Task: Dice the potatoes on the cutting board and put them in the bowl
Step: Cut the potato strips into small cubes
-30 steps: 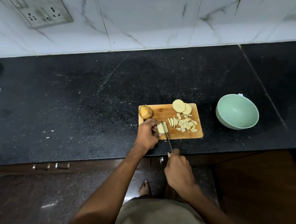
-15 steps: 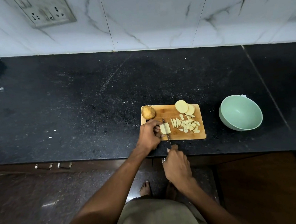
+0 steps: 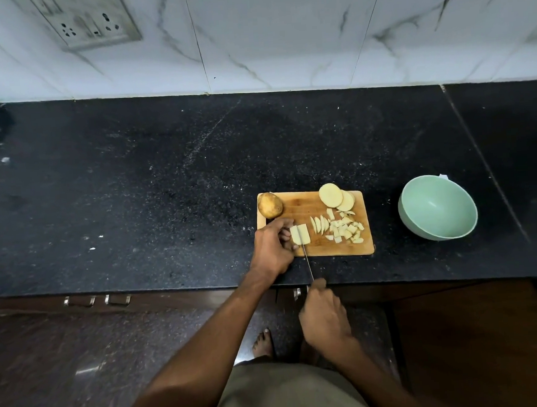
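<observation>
left hand (image 3: 271, 247) pinches a pale potato slab (image 3: 300, 234) on the wooden cutting board (image 3: 305, 207); right hand (image 3: 323, 319) grips a thin knife (image 3: 307, 260); a whole brown potato (image 3: 270, 205) crowds behind, a mint-green bowl (image 3: 437, 207) sits apart.

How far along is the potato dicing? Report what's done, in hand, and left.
Done: a pile of diced pieces and a few strips lie on the cutting board.
In hand: the left hand steadies a potato slab while the right hand holds the knife across it.
Left: two round slices, a whole unpeeled potato, and the bowl holds nothing yet.
</observation>
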